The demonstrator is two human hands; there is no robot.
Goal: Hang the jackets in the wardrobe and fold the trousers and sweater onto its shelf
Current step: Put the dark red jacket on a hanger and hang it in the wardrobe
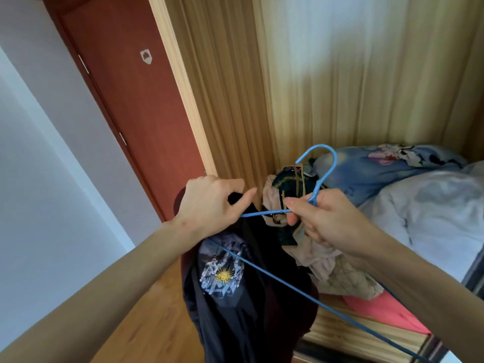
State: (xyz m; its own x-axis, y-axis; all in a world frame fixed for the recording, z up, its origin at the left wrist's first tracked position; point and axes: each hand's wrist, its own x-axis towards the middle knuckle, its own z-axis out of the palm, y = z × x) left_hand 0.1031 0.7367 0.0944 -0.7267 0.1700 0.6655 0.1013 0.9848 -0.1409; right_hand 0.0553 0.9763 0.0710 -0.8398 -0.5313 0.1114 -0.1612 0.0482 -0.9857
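My hanger [318, 176] is thin wire with a smooth blue coating; my jacket [235, 305] is dark matt cloth; the wardrobe wall [340, 87] is grained, faintly glossy wood.

Two bare arms, no sleeves to see, left hand [209, 203] and right hand [330, 221] — no gloves, no rings, no watch, short plain fingernails — nothing worn at all

Soft daylight, pale glare on the wardrobe back panel [353, 56], wide-angle bending at edges.
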